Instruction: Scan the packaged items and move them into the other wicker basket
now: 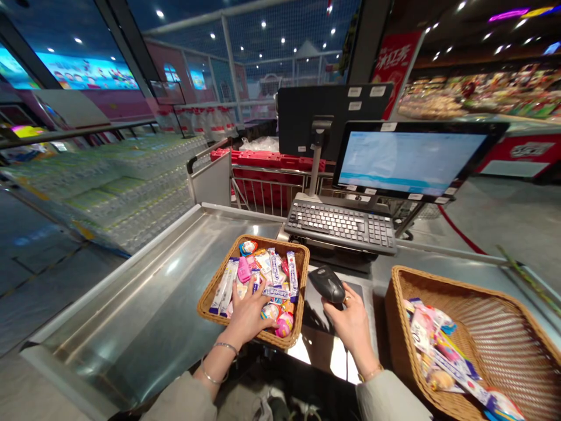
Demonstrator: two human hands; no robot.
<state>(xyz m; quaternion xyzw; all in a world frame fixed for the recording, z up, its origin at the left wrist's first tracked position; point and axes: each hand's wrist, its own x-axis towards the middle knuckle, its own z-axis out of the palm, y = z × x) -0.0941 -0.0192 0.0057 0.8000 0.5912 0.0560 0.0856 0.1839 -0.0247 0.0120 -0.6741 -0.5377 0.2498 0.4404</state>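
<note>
Head view: left hand lies spread open on snack packets in a wicker basket, while right hand grips a black barcode scanner. Second basket with more snacks sits just right.

Bare steel of the table runs open at lower left, so a hand could pass freely there, left of the near wicker basket. Inside that basket there's little room: snack packets fill it and the left hand lies over them. The right hand and handheld scanner take up the narrow gap between it and the right wicker basket, whose right half is open weave, free to reach into. Straight ahead the keyboard blocks the way, with the monitor standing beyond it at upper right.
</note>
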